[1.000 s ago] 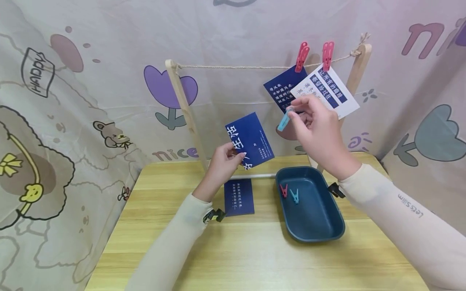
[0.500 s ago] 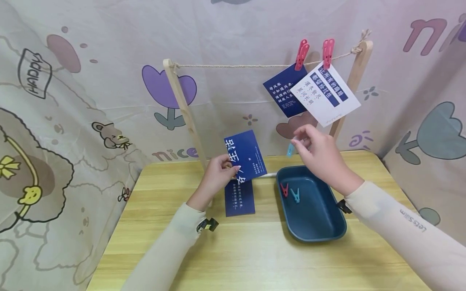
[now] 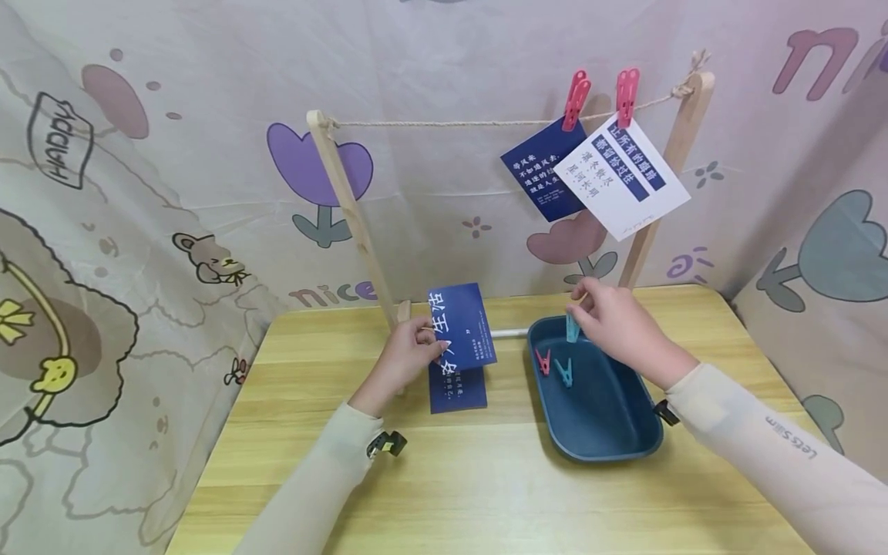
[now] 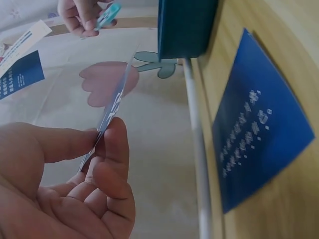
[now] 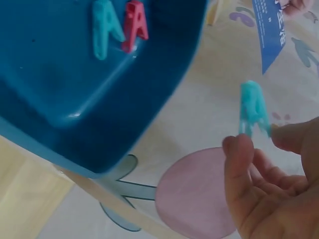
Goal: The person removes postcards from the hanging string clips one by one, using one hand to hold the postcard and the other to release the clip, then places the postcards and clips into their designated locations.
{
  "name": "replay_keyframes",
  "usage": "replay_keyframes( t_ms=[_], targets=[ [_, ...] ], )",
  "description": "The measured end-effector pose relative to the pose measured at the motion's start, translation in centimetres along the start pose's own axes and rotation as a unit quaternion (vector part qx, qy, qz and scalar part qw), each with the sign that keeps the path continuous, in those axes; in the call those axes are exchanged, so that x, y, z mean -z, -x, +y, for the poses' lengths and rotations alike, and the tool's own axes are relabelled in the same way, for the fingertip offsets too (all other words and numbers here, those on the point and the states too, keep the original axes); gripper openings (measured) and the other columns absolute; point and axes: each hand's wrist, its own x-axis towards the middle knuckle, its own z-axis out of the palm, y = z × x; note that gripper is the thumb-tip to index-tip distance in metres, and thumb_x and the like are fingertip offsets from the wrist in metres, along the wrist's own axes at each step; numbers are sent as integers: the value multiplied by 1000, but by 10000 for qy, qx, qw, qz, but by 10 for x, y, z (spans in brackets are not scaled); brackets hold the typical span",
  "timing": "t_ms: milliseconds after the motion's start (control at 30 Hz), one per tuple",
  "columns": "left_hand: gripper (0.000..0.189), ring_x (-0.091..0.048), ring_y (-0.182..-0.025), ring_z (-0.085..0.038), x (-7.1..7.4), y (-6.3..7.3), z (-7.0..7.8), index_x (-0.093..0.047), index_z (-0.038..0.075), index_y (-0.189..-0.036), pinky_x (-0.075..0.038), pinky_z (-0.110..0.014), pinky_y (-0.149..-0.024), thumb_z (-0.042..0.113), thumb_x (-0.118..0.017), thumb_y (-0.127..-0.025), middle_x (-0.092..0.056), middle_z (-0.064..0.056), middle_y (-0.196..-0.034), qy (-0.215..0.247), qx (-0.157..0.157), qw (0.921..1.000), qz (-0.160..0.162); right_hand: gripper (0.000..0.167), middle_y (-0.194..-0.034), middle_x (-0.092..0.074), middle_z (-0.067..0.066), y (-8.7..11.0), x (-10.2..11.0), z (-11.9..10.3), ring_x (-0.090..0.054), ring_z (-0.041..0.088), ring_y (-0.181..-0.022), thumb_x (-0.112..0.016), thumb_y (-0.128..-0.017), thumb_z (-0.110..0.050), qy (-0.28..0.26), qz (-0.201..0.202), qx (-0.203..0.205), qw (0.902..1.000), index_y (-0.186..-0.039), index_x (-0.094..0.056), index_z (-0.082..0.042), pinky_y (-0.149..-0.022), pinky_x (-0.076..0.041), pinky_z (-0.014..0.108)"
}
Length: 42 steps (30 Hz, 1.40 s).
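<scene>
Head view shows the left hand [image 3: 405,356], its forearm reaching up from the bottom edge, pinching a blue card [image 3: 473,322] that hides the upper part of a flat card [image 3: 472,396] on the surface [image 3: 486,486]. The right hand [image 3: 620,322], arm slanting in from the right, pinches a turquoise clothespin [image 3: 572,329] near the tray [image 3: 600,420]; in the left wrist view the pinched card stands nearly edge-on, its print unreadable.

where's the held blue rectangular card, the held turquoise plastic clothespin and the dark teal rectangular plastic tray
held blue rectangular card [image 3: 466,330], head view, middle of its printed face
held turquoise plastic clothespin [image 5: 253,104], right wrist view, middle of its body
dark teal rectangular plastic tray [image 3: 601,420], head view, bare floor
</scene>
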Motion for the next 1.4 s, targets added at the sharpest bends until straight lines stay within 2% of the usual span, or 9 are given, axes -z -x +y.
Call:
replay_keyframes(
  t_ms=[100,233,367,533,733,867,1000,1233,1400],
  targets=[
    [32,-72,-81,-31,1,0,-8,-64,-1,-130,-54,-28,-67,5,-75,-101,-73,-10,-81,15,-25,10000,-26,23,-95,-78,14,0,-5,7,-70,22,-74,-67,-108,-21,45,-318,-146,9994,-121,-64,-2,-64,-62,36],
    [34,-67,-76,-23,1,1,-17,-63,-2,-131,-47,-25,-58,4,-75,-100,-70,-7,-80,62,106,9999,-114,21,-88,-75,11,1,-13,15,-65,19,-69,-69,-106,-17,126,-666,-211,9975,-118,-66,0,-60,-57,32],
    [43,-67,-77,-30,1,1,-26,-59,-4,-140,-43,-24,-53,4,-74,-101,-68,-6,-79,46,277,9992,-288,21,-80,-69,8,4,-21,21,-62,19,-66,-71,-106,-18,223,-976,-371,9943,-115,-66,1,-57,-54,31],
    [57,-72,-81,-35,0,3,-33,-50,-7,-152,-45,-25,-52,3,-73,-101,-72,-8,-83,-19,417,9982,-421,24,-81,-64,8,5,-29,27,-61,20,-68,-71,-106,-22,540,-1331,-553,9881,-114,-65,0,-58,-51,30],
    [52,-74,-78,-31,-4,3,-42,-52,-8,-148,-52,-31,-56,0,-72,-101,-77,-11,-87,-65,521,9975,-464,23,-83,-63,7,7,-35,32,-61,20,-71,-72,-104,-22,861,-1631,-609,9810,-111,-66,-1,-59,-49,32],
    [53,-71,-75,-32,-6,3,-46,-52,-7,-149,-50,-30,-53,3,-73,-101,-77,-9,-87,-169,640,9966,-486,19,-82,-62,6,7,-39,31,-61,18,-70,-74,-103,-20,894,-1777,-547,9785,-106,-65,-3,-60,-50,31],
    [54,-67,-70,-27,-6,3,-50,-51,-5,-150,-47,-27,-52,5,-73,-102,-76,-8,-87,-235,766,9958,-443,17,-81,-63,6,5,-41,29,-62,18,-70,-75,-102,-17,964,-1894,-526,9757,-103,-65,-3,-61,-52,31],
    [52,-66,-69,-25,-3,4,-55,-53,-6,-147,-46,-26,-53,5,-74,-101,-75,-8,-84,-331,735,9956,-476,19,-83,-63,9,2,-45,32,-63,19,-72,-72,-102,-14,991,-2242,-696,9670,-107,-65,3,-62,-54,32],
    [62,-69,-73,-22,-3,5,-58,-48,-7,-154,-48,-26,-57,5,-75,-99,-76,-9,-87,-310,730,9953,-553,21,-84,-62,11,-1,-49,34,-63,21,-74,-74,-101,-12,987,-2388,-822,9625,-108,-63,4,-63,-54,32]
  ],
)
